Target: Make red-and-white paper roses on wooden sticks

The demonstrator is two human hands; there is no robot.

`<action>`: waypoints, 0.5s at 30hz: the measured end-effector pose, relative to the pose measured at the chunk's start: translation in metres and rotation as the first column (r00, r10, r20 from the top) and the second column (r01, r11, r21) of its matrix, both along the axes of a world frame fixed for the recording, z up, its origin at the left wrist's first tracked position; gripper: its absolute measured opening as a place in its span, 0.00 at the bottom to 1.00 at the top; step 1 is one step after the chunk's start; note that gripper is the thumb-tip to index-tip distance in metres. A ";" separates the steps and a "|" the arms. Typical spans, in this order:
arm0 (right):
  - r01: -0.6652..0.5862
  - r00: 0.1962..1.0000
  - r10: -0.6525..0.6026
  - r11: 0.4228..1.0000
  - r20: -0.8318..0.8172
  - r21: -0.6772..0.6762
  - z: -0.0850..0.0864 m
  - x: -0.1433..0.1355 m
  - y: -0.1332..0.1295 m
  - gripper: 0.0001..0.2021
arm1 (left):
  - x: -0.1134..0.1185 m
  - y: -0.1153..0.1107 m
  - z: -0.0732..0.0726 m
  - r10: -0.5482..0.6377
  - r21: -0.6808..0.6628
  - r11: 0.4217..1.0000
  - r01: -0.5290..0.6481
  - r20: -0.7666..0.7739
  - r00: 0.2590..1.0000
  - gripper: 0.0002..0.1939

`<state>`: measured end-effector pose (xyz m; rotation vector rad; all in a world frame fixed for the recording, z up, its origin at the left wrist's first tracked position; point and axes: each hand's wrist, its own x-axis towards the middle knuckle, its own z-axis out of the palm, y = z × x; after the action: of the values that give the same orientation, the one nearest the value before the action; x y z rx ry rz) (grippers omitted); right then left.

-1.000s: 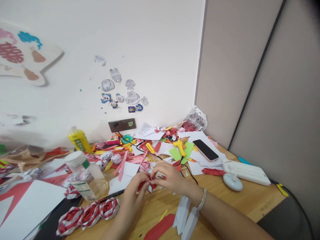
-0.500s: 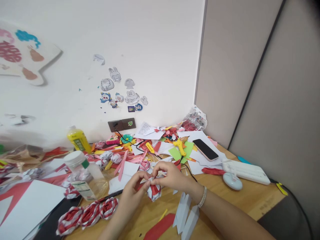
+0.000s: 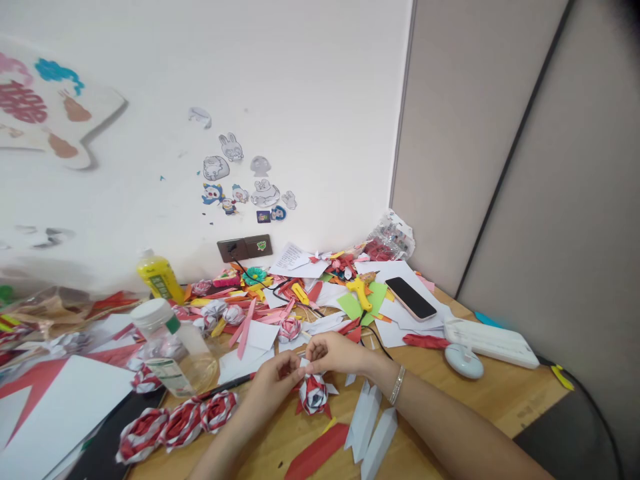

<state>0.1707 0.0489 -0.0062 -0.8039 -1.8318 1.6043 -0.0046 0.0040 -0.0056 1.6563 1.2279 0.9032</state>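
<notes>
Left hand (image 3: pixel 277 380) and right hand (image 3: pixel 334 353), equally near, fingers clamped at the pale tip of the paper flower (image 3: pixel 315 396), bloom pointing from them toward the wearer!

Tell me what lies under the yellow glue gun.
Green paper shows on both sides of the yellow glue gun, which appears to rest on it. Whatever is directly beneath the gun is covered.

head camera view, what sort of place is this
Probably a papercraft corner, though whether at home or in an office I can't tell. A red-and-white paper flower, pink paper strips and what looks like a yellow glue gun share a cluttered wooden table.
</notes>
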 end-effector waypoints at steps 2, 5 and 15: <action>0.028 0.999 -0.028 0.999 0.016 0.015 -0.002 -0.001 0.001 0.18 | 0.001 -0.001 0.002 0.023 0.014 1.000 -0.022 -0.011 1.000 0.16; 0.068 0.997 -0.070 0.996 0.036 0.064 -0.008 -0.003 0.002 0.16 | 0.002 -0.002 0.004 0.049 0.030 0.998 -0.048 -0.025 0.999 0.14; 0.001 1.000 -0.003 0.996 0.029 0.086 -0.004 0.001 0.006 0.11 | 0.001 0.001 -0.005 0.097 0.067 0.993 -0.095 -0.026 0.995 0.10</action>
<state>0.1716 0.0548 -0.0104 -0.7938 -1.9060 1.5086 -0.0036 0.0050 -0.0106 1.6794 1.3202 0.9911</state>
